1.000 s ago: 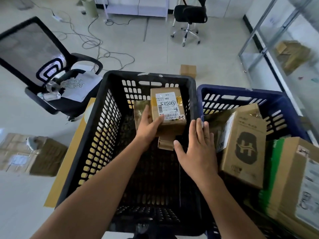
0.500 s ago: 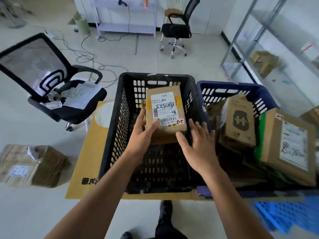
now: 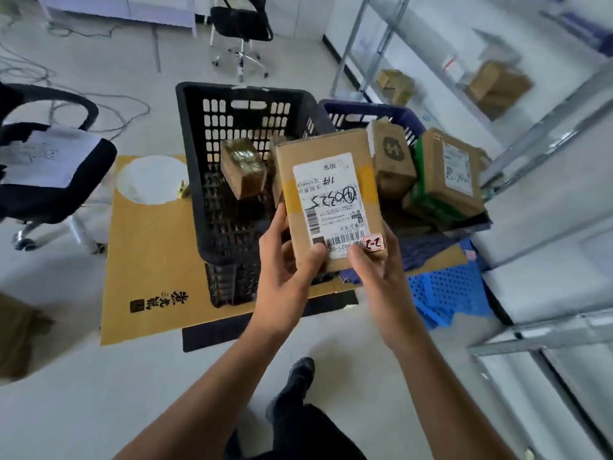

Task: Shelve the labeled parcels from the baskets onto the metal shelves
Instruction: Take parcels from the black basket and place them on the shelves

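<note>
Both hands grip one cardboard parcel (image 3: 328, 197) by its near end, holding it raised above the baskets; the left hand (image 3: 287, 260) clasps the near-left corner, thumb pressed on the top face and fingers curled beneath; the right hand (image 3: 378, 270) clasps the near-right corner, thumb on the white shipping label (image 3: 330, 202), fingers behind the box. The label faces up and carries handwritten digits and barcodes; a small pink sticker (image 3: 374, 242) marked in pen sits just above the right thumb. Beyond the left hand stands the black basket (image 3: 212, 180), holding a smaller taped box (image 3: 243, 172); beyond the right hand stands the blue basket (image 3: 374, 111), packed with several cardboard boxes, one bearing a white label (image 3: 459, 169). Both baskets rest on a flattened cardboard sheet (image 3: 149, 254) on the floor. The metal shelves (image 3: 544, 137) stand to the right of the right hand; parcels already lie on them further off, blurred. An office chair (image 3: 49, 171) stands well left of the left hand.
</note>
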A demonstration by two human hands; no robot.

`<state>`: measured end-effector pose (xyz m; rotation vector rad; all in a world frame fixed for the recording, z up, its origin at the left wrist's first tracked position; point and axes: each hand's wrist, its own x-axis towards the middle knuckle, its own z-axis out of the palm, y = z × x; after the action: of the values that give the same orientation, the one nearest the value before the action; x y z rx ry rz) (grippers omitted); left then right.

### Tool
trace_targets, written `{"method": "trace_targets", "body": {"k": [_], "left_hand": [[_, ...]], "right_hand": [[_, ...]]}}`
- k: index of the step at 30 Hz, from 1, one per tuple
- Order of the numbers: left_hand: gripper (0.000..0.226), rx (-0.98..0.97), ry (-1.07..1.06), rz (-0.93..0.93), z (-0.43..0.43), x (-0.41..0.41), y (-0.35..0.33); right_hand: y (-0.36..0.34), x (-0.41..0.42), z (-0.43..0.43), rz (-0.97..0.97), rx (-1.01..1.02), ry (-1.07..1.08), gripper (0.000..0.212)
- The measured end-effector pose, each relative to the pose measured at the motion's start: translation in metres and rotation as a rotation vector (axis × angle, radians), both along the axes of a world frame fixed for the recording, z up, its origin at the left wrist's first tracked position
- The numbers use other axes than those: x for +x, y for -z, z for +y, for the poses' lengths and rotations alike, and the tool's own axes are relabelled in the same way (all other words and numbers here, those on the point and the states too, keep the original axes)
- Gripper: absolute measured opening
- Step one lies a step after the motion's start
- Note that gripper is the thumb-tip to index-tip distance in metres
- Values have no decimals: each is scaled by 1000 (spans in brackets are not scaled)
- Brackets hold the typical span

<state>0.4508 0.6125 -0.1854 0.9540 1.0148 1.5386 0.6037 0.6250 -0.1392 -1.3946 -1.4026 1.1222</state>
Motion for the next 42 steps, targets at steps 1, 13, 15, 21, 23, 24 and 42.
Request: {"method": "trace_targets", "body": {"k": [1,13,15,21,23,24,42], "left_hand": [[78,1,22,-10,-11,8,1],[54,-191,241,45,-77,48,5],[45,-221,302,106,-86,48,4],[59,-297,581,231,-141,57,5],[62,-289,690,263,-165,65,5],[67,-310,742,263,-178,71,5],[59,-599,756,57,-249,185,30]], "right_hand": [[-1,6,-12,14,4,24,69],[9,119,-150,149,-265,202,45],[15,136,-178,134,-291,204,45],[25,177,-264,114,-364,73,52],[28,189,-289,105,-377,33,49],[29,193,-302,108,-377,25,48],[62,180,-374,446,-393,674,103]]}}
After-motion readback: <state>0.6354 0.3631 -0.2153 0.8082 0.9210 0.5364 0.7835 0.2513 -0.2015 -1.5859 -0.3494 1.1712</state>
